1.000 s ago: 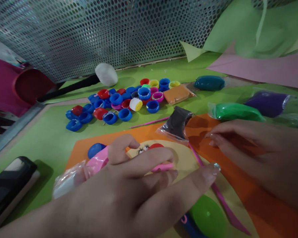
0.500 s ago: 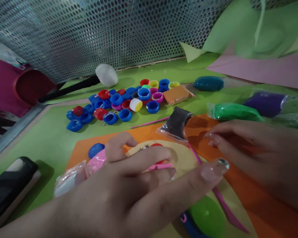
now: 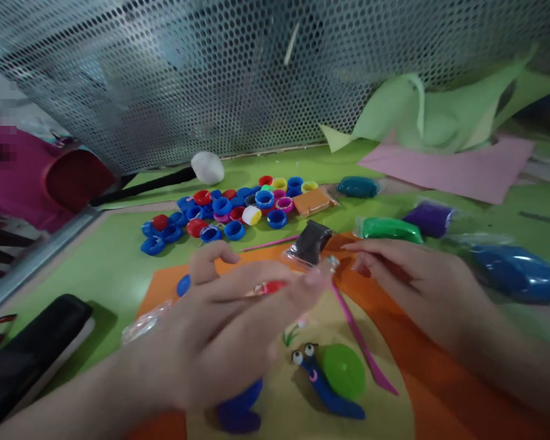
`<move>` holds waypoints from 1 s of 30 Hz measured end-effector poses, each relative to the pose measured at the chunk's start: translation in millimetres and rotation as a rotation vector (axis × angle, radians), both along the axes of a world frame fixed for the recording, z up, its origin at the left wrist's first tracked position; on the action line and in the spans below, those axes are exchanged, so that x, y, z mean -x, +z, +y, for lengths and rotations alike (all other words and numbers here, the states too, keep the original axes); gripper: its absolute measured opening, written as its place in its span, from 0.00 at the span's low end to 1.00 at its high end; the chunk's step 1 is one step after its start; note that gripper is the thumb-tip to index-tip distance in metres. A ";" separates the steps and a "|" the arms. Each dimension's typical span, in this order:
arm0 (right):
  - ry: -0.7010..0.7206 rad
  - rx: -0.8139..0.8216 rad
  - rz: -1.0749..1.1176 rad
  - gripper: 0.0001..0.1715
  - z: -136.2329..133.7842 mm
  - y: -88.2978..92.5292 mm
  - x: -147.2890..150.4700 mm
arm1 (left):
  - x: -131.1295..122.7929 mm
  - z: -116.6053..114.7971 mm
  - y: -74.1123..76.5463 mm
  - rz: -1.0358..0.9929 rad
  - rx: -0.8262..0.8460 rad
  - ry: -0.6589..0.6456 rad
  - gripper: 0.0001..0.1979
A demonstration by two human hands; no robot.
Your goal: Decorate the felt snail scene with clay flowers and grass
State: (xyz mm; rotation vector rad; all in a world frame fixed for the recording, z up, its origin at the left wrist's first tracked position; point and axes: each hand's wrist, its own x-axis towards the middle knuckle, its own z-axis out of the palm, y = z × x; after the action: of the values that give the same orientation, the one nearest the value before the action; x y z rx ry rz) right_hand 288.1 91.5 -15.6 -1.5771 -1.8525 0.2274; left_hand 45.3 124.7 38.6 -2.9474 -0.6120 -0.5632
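My left hand (image 3: 238,318) hovers over the yellow paper shape (image 3: 275,421), its fingers apart and nothing visible in them. To its right, my right hand (image 3: 407,275) is over the orange paper (image 3: 444,391), thumb and index fingertips slightly apart, near the packet of black clay (image 3: 310,243). A blue clay snail (image 3: 325,391) with a green shell (image 3: 343,371) and two eyes lies on the yellow shape. Beside it rests a pink plastic tool (image 3: 360,336). A red piece (image 3: 274,286) shows partly behind my left fingers. Dark blue clay (image 3: 241,412) sits below my left hand.
Many bottle caps (image 3: 222,206) lie behind the papers. Packets of orange (image 3: 314,201), teal (image 3: 357,187), green (image 3: 391,230), purple (image 3: 428,218) and blue clay (image 3: 520,272) are spread rightward. A black case (image 3: 32,360) is at left; a perforated metal screen (image 3: 256,79) stands behind.
The view has shifted, bringing the whole snail into sight below my left hand. My left hand has moved left and away from the snail; my right hand appears farther left.
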 end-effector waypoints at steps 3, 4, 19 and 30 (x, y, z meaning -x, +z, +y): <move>-0.022 0.060 0.180 0.16 -6.7 10.8 8.3 | -3.2 -7.6 16.4 -0.020 -0.078 0.055 0.21; -0.011 0.058 0.231 0.16 -11.2 16.1 12.6 | -4.2 -11.8 20.4 -0.039 -0.091 0.068 0.21; 0.395 0.493 0.864 0.11 -63.4 43.2 57.3 | -9.3 -81.3 18.6 -0.426 -0.121 0.091 0.06; 0.346 0.462 0.779 0.14 -69.9 41.6 62.5 | -11.7 -91.0 8.3 -0.595 0.034 0.180 0.11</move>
State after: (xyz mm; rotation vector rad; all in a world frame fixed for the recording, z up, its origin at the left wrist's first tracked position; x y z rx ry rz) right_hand 225.6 21.6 26.1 -1.1565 -1.4632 1.3019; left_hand 57.0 33.8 46.9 -2.6891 -0.9224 -1.4317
